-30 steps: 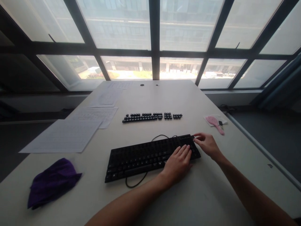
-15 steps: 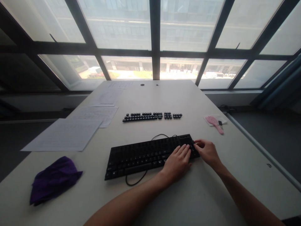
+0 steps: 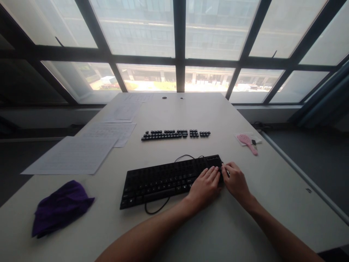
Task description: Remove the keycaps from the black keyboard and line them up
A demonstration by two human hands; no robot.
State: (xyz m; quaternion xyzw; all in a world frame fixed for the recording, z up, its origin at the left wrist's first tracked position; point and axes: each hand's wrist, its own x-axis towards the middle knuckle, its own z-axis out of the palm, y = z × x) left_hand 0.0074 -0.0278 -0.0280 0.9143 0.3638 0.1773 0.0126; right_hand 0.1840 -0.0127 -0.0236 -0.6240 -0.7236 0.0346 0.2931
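A black keyboard (image 3: 156,189) lies at a slant on the white table; its lower rows carry lettered keycaps, while the upper part looks dark and bare. My left hand (image 3: 204,185) rests flat on its right portion, fingers stretched and close together. At the keyboard's right end, my right hand (image 3: 235,179) has thumb and fingers pinched over the number pad; anything between the fingertips is hidden. Beyond the keyboard, loose black keycaps (image 3: 163,135) sit in neat rows. A thin black cable (image 3: 158,212) loops out from under the keyboard.
Purple cloth (image 3: 61,209) lies crumpled at the left front. Paper sheets (image 3: 73,154) overlap along the left side. On the right, a pink hairbrush (image 3: 247,142) lies on a clear wrapper with a small black item (image 3: 253,142) beside it. Windows stand behind the table (image 3: 201,112).
My right hand has moved slightly left, from the keyboard's right edge onto its number pad. My left hand stays flat on the keyboard. The view has shifted slightly.
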